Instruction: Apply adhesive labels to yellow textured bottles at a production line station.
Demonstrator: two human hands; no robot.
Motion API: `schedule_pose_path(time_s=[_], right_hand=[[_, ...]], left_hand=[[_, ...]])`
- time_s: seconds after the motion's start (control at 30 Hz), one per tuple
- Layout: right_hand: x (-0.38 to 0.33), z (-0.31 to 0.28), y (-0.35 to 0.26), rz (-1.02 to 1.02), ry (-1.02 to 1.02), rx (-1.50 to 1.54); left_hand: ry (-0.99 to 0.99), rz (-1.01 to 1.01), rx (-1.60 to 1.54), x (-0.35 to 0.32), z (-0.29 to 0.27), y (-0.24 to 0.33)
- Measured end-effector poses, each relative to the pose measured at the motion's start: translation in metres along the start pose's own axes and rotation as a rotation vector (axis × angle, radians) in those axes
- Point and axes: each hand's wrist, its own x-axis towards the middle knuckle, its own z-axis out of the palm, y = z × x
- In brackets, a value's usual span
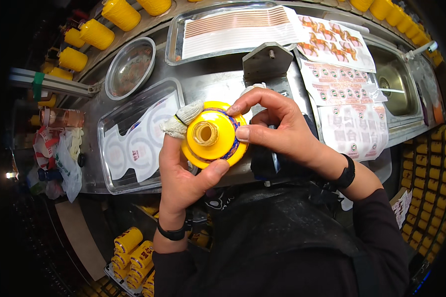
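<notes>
A yellow ceramic bottle point(226, 131) is tilted so its bare, brownish open neck point(205, 133) faces me. Around its shoulder runs a blue, red and white patterned decal band point(236, 129). My left hand point(186, 171) grips the bottle from the left and below, thumb along the near rim, with white cloth covers on some fingers. My right hand point(275, 119) is closed at the bottle's right side, its thumb and index fingertip pressing on the decal band. The other right fingers are curled, and a white cover shows on one behind. The bottle's lower body is hidden.
A metal tray point(104, 148) with decal sheets lies left, beneath a metal bowl point(115, 74) of murky water. Another tray point(174, 37) holds striped sheets. Printed decal sheets point(354, 123) lie right, before a sink point(399, 99). A metal bracket point(267, 62) stands behind my hands; yellow bottles point(96, 33) line the back.
</notes>
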Motion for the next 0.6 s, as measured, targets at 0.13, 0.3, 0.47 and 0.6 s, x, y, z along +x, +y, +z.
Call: schedule_pose_path(time_s=[0.13, 0.3, 0.47, 0.6], right_hand=[[0.0, 0.004, 0.001, 0.017, 0.026, 0.11], [-0.005, 0.002, -0.004, 0.01, 0.03, 0.132], [-0.003, 0.001, -0.014, 0.085, 0.088, 0.267], [0.009, 0.002, -0.012, 0.241, 0.045, 0.352]], left_hand=[[0.03, -0.019, -0.018, 0.002, 0.001, -0.001], [-0.144, 0.019, 0.036, 0.016, -0.017, -0.008], [-0.159, 0.018, 0.051, 0.016, -0.016, -0.007], [-0.084, 0.029, -0.021, 0.01, -0.005, -0.007]])
